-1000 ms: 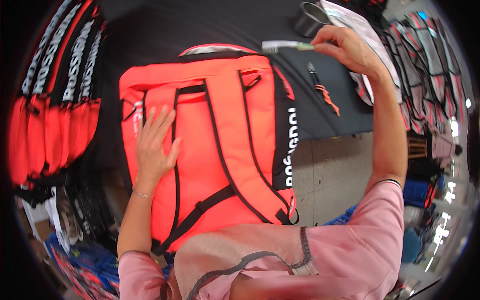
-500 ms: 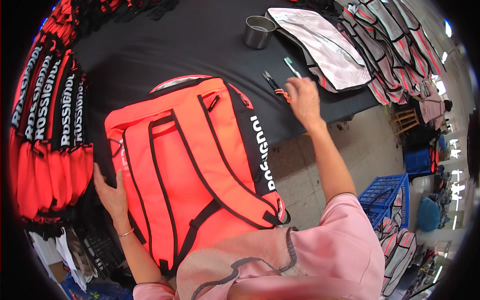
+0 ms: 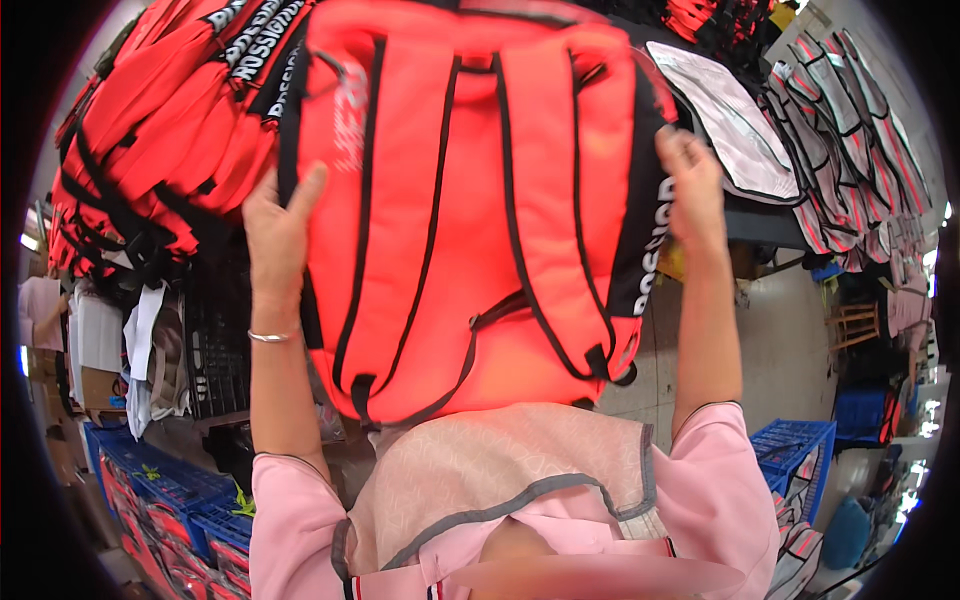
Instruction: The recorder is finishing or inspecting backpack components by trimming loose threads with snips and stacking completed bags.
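A bright orange-red backpack [image 3: 475,250] with black side panels fills the middle, its two padded shoulder straps and back panel facing me. It is held between my hands. My left hand [image 3: 278,225] grips its left side edge, thumb on the front and fingers out of sight behind. At the upper part of the right black side, my right hand [image 3: 693,185] is closed on the edge, slightly blurred. A thin black webbing strap [image 3: 440,395] hangs loosely across the bottom of the pack.
Stacked orange-red bag pieces [image 3: 150,140] lie at the left. Pale panels with black edging [image 3: 725,110] rest on the dark table [image 3: 765,222] at the right, beside a row of similar pieces [image 3: 850,130]. Blue crates [image 3: 795,450] stand at lower right and lower left.
My right hand has moved from beside the toothbrush and thread snips to the backpack's right side. The pack has been raised and straightened, and now hides the metal cup and tools.
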`<state>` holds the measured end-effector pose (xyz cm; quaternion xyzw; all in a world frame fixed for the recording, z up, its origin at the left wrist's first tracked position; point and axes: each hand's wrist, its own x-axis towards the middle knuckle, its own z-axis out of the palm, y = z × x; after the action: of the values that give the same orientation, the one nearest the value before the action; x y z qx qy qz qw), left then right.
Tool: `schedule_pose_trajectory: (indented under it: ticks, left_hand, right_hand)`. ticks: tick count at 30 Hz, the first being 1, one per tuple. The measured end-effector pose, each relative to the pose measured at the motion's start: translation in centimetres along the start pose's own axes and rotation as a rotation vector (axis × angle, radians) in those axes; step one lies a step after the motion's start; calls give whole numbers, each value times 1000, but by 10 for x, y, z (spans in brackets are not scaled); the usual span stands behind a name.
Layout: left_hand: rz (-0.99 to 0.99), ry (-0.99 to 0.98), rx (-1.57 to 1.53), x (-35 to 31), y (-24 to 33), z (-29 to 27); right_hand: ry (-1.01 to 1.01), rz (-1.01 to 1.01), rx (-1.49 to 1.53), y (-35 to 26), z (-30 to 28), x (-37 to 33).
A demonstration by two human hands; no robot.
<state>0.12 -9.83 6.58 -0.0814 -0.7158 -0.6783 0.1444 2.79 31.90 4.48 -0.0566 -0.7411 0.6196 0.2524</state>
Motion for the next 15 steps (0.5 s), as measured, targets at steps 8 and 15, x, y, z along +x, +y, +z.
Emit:
schedule_pose_trajectory:
  ticks: [8, 15]
  left_hand:
    - [230, 196, 171, 89, 69, -12]
    - [234, 160, 6, 143, 72, -54]
  right_hand:
    - [153, -98, -194, -122, -3, 58]
    - [110, -176, 102, -118, -41, 123]
